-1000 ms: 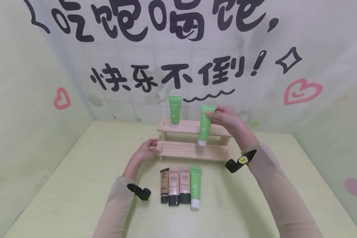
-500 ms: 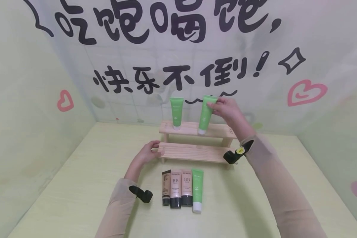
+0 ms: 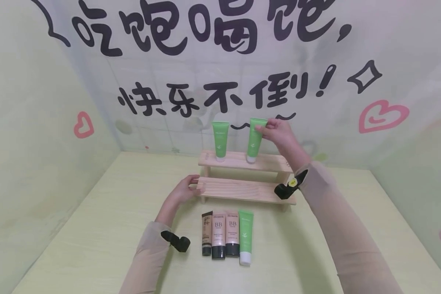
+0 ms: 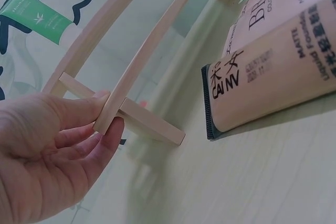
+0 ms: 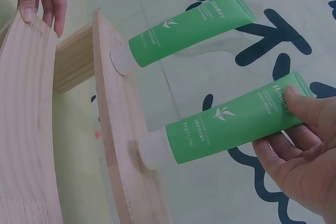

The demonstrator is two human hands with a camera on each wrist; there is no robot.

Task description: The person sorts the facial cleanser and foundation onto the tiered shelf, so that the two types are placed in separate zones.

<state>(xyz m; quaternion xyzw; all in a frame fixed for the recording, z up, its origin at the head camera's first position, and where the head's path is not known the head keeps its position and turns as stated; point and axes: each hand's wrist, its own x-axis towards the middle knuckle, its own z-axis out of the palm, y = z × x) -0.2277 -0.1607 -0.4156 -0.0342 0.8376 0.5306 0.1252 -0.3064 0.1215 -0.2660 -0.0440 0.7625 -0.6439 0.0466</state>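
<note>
**Two green tubes up top, four more waiting on the table**

Over at about 9 o'clock of the two-step pale wooden rack [image 3: 242,188], the left hand [image 3: 185,191] pinches the end of the lower plank, thumb on top and fingers curled under. Down at 6 o'clock of the rack, four tubes lie side by side on the pale green table [image 3: 95,228]: a slim beige tube with a black cap [image 3: 206,232], two peach BB cream tubes with black caps [image 3: 226,233], then a green tube with a white cap [image 3: 246,237]. Up at 12 o'clock a second green tube [image 3: 220,140] stands cap-down on the top step. Just beside it at 1 o'clock, the right hand [image 3: 281,136] grips the crimped top of a third green tube [image 3: 255,139], its white cap touching the top plank.
</note>
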